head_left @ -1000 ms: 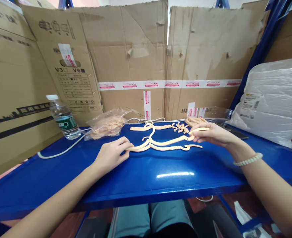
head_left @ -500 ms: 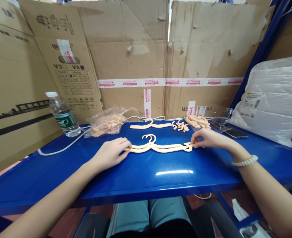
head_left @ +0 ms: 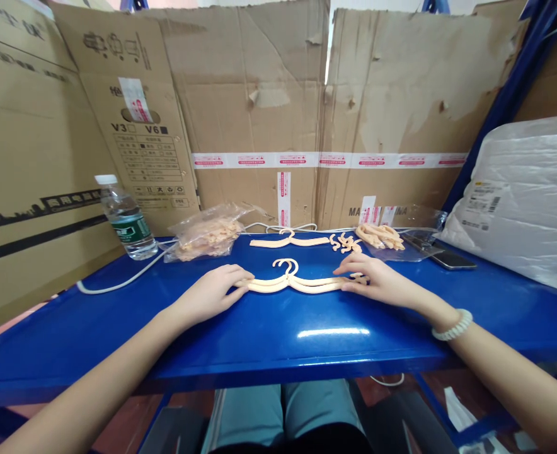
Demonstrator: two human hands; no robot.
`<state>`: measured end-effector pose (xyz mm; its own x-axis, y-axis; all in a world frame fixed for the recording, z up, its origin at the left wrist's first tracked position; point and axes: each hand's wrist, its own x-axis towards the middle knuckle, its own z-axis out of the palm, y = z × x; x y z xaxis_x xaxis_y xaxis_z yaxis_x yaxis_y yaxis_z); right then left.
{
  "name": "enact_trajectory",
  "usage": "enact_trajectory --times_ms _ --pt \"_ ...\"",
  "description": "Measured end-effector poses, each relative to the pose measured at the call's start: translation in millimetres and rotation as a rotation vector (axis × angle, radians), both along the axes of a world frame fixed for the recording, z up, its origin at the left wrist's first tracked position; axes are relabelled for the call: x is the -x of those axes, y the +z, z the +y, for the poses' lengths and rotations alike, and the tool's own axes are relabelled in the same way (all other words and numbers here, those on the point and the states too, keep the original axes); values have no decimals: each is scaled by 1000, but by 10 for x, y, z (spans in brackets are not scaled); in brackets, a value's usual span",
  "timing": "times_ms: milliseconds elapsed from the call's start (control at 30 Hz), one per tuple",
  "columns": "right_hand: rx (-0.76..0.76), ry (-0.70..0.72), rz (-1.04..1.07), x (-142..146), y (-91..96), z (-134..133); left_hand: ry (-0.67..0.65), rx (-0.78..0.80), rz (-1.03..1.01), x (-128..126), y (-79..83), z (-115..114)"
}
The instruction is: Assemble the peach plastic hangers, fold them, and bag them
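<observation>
A cream plastic clothes hanger (head_left: pixel 271 287), made of two nested arms with a double hook at its middle, lies across the blue table in front of me. My left hand (head_left: pixel 222 287) pinches its left end between thumb and fingers. Around the right arm of that hanger is my right hand (head_left: pixel 375 280), thumb on the near side and fingers on the far side. Small curved cream parts show partly behind the right fingers at the hanger's tip. Farther back lies another cream hanger (head_left: pixel 269 243), with a small pile of cream hooks (head_left: pixel 346 243) beside its right end.
A clear bag of cream parts (head_left: pixel 205 236) and a water bottle (head_left: pixel 130 224) stand at the back left. Cream pieces on a plastic bag (head_left: pixel 380 237), a phone (head_left: pixel 453 259) and a white wrapped package (head_left: pixel 519 195) are at the right. Cardboard (head_left: pixel 259 126) walls the back.
My right hand has slid left from the small hooked piece at the hanger's right tip onto the hanger's arm. My left hand keeps its hold on the left end.
</observation>
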<state>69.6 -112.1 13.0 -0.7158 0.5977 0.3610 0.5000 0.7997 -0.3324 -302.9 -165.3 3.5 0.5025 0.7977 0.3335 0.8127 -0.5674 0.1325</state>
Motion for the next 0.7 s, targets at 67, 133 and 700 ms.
enact_trajectory --times_ms 67,133,700 --pt "14 7 -18 38 -50 11 -10 -9 -9 5 -4 6" --pt "30 5 -19 41 -96 52 -16 -18 -16 -1 -5 9" --pt "116 39 -234 72 106 702 -27 -89 96 -36 59 428"
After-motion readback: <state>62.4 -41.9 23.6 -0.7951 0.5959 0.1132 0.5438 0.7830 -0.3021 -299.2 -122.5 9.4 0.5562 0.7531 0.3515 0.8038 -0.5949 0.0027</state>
